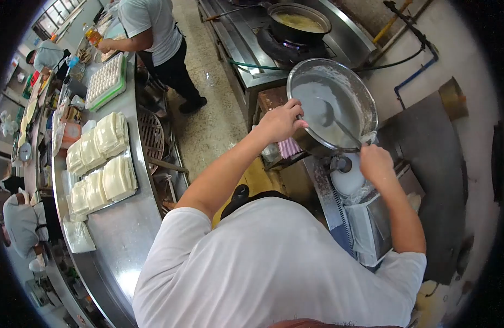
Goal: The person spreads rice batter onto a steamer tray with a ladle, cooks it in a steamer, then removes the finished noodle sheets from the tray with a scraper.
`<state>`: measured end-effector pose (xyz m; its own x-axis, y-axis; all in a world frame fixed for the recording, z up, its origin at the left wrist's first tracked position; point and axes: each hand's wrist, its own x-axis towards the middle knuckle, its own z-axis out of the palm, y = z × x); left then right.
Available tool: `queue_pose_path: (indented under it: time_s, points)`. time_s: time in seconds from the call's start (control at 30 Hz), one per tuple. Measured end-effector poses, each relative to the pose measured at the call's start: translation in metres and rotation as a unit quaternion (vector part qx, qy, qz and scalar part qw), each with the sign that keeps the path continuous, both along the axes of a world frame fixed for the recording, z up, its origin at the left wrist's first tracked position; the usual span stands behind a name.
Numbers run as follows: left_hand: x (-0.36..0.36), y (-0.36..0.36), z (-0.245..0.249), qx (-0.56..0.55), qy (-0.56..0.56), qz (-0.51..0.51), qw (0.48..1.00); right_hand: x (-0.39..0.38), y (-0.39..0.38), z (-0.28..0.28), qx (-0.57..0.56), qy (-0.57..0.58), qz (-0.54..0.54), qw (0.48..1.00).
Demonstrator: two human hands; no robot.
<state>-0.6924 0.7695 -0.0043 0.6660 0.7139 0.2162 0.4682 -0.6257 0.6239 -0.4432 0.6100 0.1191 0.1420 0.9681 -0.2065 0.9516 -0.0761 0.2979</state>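
Observation:
A large metal bowl [370, 104] holds a pale, whitish liquid [347, 90] and tilts toward me. My left hand [283, 120] is closed on the bowl's near left rim, with the thumb along the edge. My right hand [376, 164] is closed round the end of a ladle's handle at the bowl's lower right rim. That metal ladle [344, 128] slants across the bowl, its head lying in the liquid near the middle. Residue coats the inner wall of the bowl. What carries the bowl's weight underneath is hidden.
Beyond the bowl, a dark pot [301, 35] of yellowish contents sits over a lit burner [296, 49]. Left, a steel counter [112, 240] bears stacks of white sheets [104, 142] and a tray [107, 82] of small white pieces. Another person [159, 38] stands along it, holding a bottle.

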Motion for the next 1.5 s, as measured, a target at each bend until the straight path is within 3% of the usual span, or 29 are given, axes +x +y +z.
queue_pose_path:
  time_s: [0.23, 0.4, 0.5, 0.8, 0.9, 1.03, 1.17, 1.23, 1.33, 1.5]
  points:
    - [0.001, 0.002, 0.000, -0.002, -0.001, -0.009, 1.000, -0.013, 0.004, 0.071, -0.067, 0.047, 0.039, 0.996]
    - [0.000, 0.003, -0.002, -0.006, -0.010, 0.003, 1.000, -0.032, -0.001, 0.022, -0.007, 0.073, 0.017, 0.997]
    - [0.000, 0.003, -0.005, 0.008, -0.024, -0.004, 1.000, 0.000, -0.001, -0.009, 0.010, 0.033, 0.012, 0.999]
    - [0.001, 0.002, 0.000, -0.002, -0.006, -0.006, 1.000, -0.002, 0.002, 0.080, -0.073, 0.048, 0.049, 0.995]
    - [0.002, 0.002, 0.004, -0.008, 0.029, -0.006, 1.000, -0.012, -0.002, 0.061, -0.037, 0.091, 0.040, 0.994]
    - [0.004, 0.000, 0.005, 0.001, 0.037, -0.003, 0.999, 0.006, -0.003, 0.000, 0.026, 0.067, 0.024, 0.997]
    - [0.007, -0.007, 0.011, 0.024, 0.065, 0.017, 0.997, 0.042, -0.003, 0.007, 0.026, 0.030, 0.049, 0.998]
    - [0.011, -0.016, 0.012, 0.038, 0.059, 0.029, 0.997, 0.050, -0.003, 0.035, 0.000, 0.010, 0.101, 0.995]
    - [0.021, -0.040, 0.022, 0.032, 0.055, 0.045, 0.997, 0.041, -0.001, 0.073, -0.040, 0.057, 0.077, 0.995]
    - [0.031, -0.049, 0.013, -0.006, 0.012, 0.077, 0.997, 0.041, -0.005, 0.033, -0.006, 0.103, 0.094, 0.990]
